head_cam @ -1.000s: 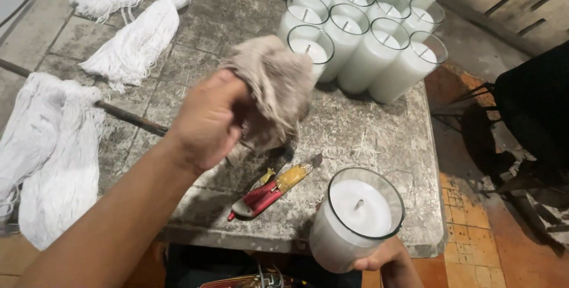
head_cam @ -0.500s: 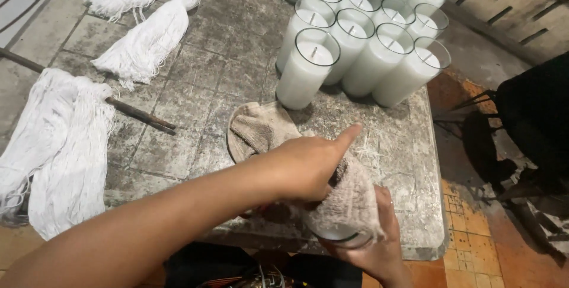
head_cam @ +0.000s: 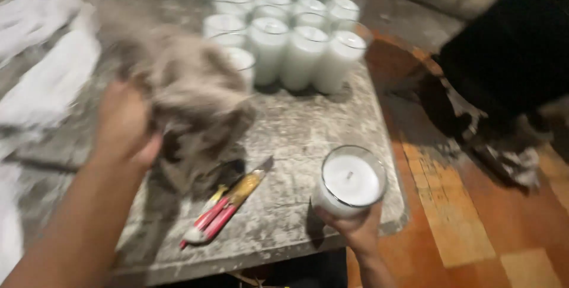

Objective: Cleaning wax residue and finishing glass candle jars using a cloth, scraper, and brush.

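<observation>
We see two hands at work over a grey, mottled stone-like surface (head_cam: 308, 146). The left hand (head_cam: 124, 125) is closed around one grey-brown cloth (head_cam: 189, 95); the fabric looks soft and crumpled, and it is blurred, so we cannot tell its weave. The cloth bunches up above and to the right of that hand, clear of the surface.

The right hand (head_cam: 354, 229) grips one glass candle (head_cam: 349, 182) from below, fingers wrapped around its base at the near edge of the surface. The candle is a clear cylindrical jar filled with smooth white wax, with a short wick stub at the centre of the round top.

Between the two hands, lying flat on the surface, we count two slim tools (head_cam: 222, 208) side by side and touching: one with a red handle, one with a yellowish handle. Their tips are too blurred to identify.

Beyond both hands, at the far side of the surface, stands a cluster of candles (head_cam: 296, 39) of the same cylindrical glass-and-white-wax type. We count at least ten, packed in touching rows; blur prevents an exact count.

To the left of the left hand lie white bundles of stringy fibre (head_cam: 50, 83), number unclear. To the right of the right hand, below the surface edge, is an orange tiled floor (head_cam: 474, 217).
</observation>
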